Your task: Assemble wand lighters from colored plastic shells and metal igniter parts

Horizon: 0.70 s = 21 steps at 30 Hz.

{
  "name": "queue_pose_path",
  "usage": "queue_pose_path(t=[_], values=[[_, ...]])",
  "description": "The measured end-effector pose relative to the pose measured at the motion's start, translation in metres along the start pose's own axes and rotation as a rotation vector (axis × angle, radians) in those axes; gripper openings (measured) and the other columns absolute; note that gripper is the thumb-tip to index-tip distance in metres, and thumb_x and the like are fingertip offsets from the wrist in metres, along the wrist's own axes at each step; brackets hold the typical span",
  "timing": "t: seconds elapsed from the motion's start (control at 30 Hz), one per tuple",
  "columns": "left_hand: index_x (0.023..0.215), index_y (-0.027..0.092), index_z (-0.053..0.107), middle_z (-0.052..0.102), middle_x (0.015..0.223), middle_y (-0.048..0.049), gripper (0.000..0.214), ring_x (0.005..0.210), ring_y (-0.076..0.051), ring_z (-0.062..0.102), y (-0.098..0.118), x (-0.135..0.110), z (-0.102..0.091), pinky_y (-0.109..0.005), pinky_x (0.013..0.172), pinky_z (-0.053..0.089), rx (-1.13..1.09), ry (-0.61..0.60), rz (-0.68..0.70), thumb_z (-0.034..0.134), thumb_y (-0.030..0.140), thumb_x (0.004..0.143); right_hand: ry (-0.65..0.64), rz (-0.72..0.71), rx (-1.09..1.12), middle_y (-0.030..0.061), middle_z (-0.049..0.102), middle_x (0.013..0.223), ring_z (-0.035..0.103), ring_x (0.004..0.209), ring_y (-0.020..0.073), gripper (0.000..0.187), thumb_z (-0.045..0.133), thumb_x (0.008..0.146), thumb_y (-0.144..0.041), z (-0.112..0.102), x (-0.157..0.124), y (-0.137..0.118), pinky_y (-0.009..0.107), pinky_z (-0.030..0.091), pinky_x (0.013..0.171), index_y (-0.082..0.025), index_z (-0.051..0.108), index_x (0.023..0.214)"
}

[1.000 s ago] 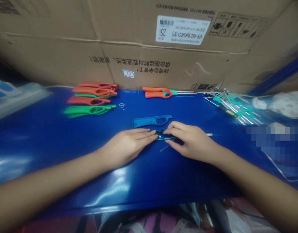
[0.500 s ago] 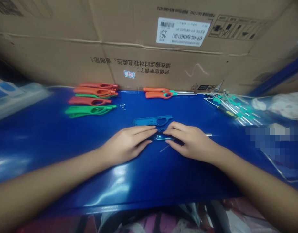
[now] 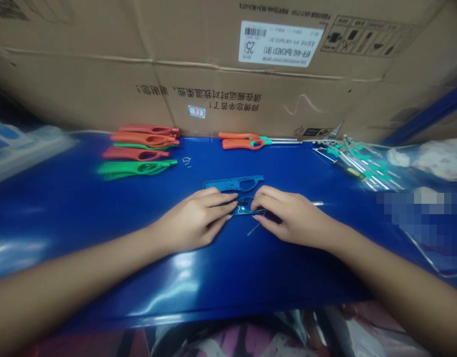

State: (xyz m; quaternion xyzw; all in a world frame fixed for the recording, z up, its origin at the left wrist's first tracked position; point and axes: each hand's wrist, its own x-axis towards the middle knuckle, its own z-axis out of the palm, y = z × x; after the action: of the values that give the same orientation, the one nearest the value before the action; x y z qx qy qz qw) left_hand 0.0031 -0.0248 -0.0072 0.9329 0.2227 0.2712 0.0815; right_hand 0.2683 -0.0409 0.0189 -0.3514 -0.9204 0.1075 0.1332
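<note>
Blue lighter-handle half [image 3: 243, 211] lies on the blue table [image 3: 102, 218] between the two hands. At far left, red and orange handle shells [image 3: 137, 153] and green handle shells [image 3: 130, 169] lie in a group, with small pins [image 3: 187, 159] just beside. Next, the left hand [image 3: 193, 220] holds the half's left end, fingers on the far side and thumb on the near; its thumb and fingertips have drawn back slightly leftward. More of the half now shows, with a dark part in it, which I judge gives better access there. Just beyond lies a matching blue shell [image 3: 226, 185]. The right hand [image 3: 288, 216] has hardly moved: its fingers curl over the half's right end, but what they pinch, I cannot tell. A thin wire [image 3: 253, 229] shows near its thumb; a metal tube [image 3: 317, 203] emerges behind it.
</note>
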Motion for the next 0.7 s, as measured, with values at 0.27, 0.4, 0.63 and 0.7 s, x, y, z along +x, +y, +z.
queue_pose_path(t=[0.27, 0.4, 0.63, 0.7], values=[[0.121, 0.019, 0.069, 0.064, 0.133, -0.0124, 0.030, 0.108, -0.024, 0.060, 0.0007, 0.0017, -0.0022, -0.043, 0.098, 0.051, -0.067, -0.030, -0.046, 0.056, 0.013, 0.094, -0.005, 0.032, 0.109, 0.0058, 0.059, 0.107, 0.059, 0.086, 0.0159, 0.010, 0.057, 0.096, -0.022, -0.0003, -0.0014, 0.0023, 0.029, 0.047, 0.074, -0.019, 0.060, 0.105], [0.116, 0.019, 0.072, 0.063, 0.133, -0.0130, 0.028, 0.106, -0.024, 0.058, -0.0003, 0.0004, -0.0021, -0.043, 0.096, 0.051, -0.057, -0.029, -0.034, 0.056, 0.012, 0.094, 0.001, 0.038, 0.128, 0.0055, 0.059, 0.103, 0.057, 0.083, 0.0149, 0.008, 0.057, 0.096, -0.023, -0.0019, -0.0016, 0.0041, 0.028, 0.046, 0.071, -0.019, 0.061, 0.102], [0.117, 0.018, 0.070, 0.062, 0.133, -0.0130, 0.028, 0.108, -0.024, 0.056, 0.0012, 0.0029, -0.0032, -0.042, 0.097, 0.050, -0.062, -0.063, -0.043, 0.054, 0.013, 0.095, 0.009, 0.025, 0.132, 0.0058, 0.060, 0.103, 0.059, 0.084, 0.0150, 0.010, 0.057, 0.096, -0.022, -0.0011, -0.0019, 0.0066, 0.029, 0.048, 0.074, -0.019, 0.064, 0.103], [0.118, 0.018, 0.070, 0.062, 0.133, -0.0131, 0.028, 0.109, -0.025, 0.055, 0.0014, 0.0033, -0.0039, -0.043, 0.097, 0.050, -0.058, -0.077, -0.043, 0.054, 0.013, 0.095, 0.012, 0.023, 0.132, 0.0057, 0.061, 0.102, 0.059, 0.083, 0.0148, 0.010, 0.057, 0.096, -0.021, -0.0013, -0.0019, 0.0065, 0.028, 0.048, 0.073, -0.019, 0.064, 0.102]])
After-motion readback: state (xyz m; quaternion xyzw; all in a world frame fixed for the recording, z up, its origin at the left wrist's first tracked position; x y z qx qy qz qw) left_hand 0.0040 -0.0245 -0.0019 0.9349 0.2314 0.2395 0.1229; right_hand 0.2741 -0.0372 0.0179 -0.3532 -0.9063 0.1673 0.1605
